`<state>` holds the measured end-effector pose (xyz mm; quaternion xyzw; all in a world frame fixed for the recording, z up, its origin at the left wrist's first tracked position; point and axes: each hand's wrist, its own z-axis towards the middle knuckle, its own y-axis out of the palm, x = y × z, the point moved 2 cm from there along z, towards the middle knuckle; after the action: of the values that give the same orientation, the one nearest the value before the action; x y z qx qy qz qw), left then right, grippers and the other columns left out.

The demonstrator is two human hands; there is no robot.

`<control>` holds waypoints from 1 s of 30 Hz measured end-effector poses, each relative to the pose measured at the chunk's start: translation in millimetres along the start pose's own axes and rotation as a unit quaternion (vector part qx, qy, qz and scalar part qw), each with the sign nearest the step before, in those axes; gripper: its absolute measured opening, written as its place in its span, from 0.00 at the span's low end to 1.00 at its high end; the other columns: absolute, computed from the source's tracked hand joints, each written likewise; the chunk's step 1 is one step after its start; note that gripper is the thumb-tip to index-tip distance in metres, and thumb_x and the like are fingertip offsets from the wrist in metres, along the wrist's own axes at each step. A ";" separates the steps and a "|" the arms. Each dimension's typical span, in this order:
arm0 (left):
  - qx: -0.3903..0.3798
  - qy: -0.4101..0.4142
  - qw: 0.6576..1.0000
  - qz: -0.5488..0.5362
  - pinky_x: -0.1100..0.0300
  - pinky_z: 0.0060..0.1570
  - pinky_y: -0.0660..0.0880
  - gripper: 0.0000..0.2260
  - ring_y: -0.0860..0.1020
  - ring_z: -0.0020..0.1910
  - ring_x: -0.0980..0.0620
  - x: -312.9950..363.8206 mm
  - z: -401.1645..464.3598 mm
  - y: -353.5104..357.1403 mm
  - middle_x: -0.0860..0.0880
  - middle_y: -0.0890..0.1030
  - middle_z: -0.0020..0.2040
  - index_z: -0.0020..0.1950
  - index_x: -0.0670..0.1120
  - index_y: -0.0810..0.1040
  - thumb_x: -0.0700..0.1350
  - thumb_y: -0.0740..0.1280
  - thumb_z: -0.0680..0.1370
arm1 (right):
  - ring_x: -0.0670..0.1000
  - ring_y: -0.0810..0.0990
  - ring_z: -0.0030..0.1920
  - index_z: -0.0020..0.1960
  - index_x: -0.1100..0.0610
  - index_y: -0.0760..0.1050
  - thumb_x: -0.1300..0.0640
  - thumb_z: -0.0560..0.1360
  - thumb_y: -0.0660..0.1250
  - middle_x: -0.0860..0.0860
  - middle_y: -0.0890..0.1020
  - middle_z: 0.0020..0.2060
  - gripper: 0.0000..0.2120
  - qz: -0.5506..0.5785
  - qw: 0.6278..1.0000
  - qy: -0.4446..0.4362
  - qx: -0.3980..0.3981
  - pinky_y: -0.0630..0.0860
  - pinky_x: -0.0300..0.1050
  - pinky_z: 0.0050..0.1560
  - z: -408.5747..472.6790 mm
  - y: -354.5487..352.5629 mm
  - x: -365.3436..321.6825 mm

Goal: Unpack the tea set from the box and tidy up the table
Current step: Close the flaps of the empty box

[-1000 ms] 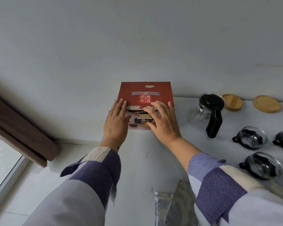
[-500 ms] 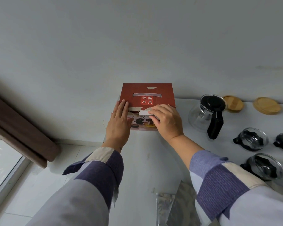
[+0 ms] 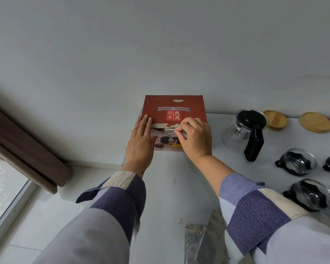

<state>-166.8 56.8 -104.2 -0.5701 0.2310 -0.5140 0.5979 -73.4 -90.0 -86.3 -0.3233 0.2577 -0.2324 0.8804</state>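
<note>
Red cardboard box (image 3: 174, 109), torn flap pinched by right hand (image 3: 195, 138)

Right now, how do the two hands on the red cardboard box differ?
The left hand lies flat, fingers straight, pressing the red cardboard box; the right hand is curled, pinching a torn white strip at the flap edge. The left covers the box's left edge; the right works nearer its middle. Both touch the box.
</note>
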 end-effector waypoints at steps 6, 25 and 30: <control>0.005 0.001 1.000 -0.005 0.51 0.73 0.60 0.28 0.44 0.77 0.52 0.2 -0.5 0.8 0.51 0.50 0.79 0.78 0.47 0.48 0.46 0.58 0.81 | 0.54 0.77 0.42 0.43 0.55 0.74 0.56 0.67 0.75 0.49 0.80 0.40 0.10 0.002 0.996 0.086 -0.021 0.71 0.49 0.45 7.1 3.6 -4.4; 0.015 -0.005 0.999 0.039 0.52 0.76 0.50 0.28 0.45 0.77 0.52 -3.7 31.1 -0.7 0.51 0.50 0.79 0.78 0.48 0.49 0.39 0.57 0.81 | 0.55 0.78 0.58 0.75 0.42 0.56 0.44 0.80 0.56 0.53 0.78 0.63 0.25 0.206 0.908 0.336 -0.141 0.76 0.48 0.55 7.8 4.4 44.3; -0.020 -0.008 0.996 0.091 0.50 0.75 0.45 0.28 0.41 0.77 0.52 -8.1 54.2 1.8 0.52 0.44 0.79 0.78 0.48 0.44 0.40 0.53 0.81 | 0.54 0.76 0.60 0.74 0.42 0.58 0.43 0.78 0.59 0.53 0.78 0.62 0.26 0.208 0.900 0.348 -0.163 0.76 0.49 0.57 29.3 10.7 54.4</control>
<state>-122.4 87.7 -95.1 -0.5628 0.2875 -0.4480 0.6324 -11.8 -100.9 -90.9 -0.3002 0.6428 -0.0967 0.6981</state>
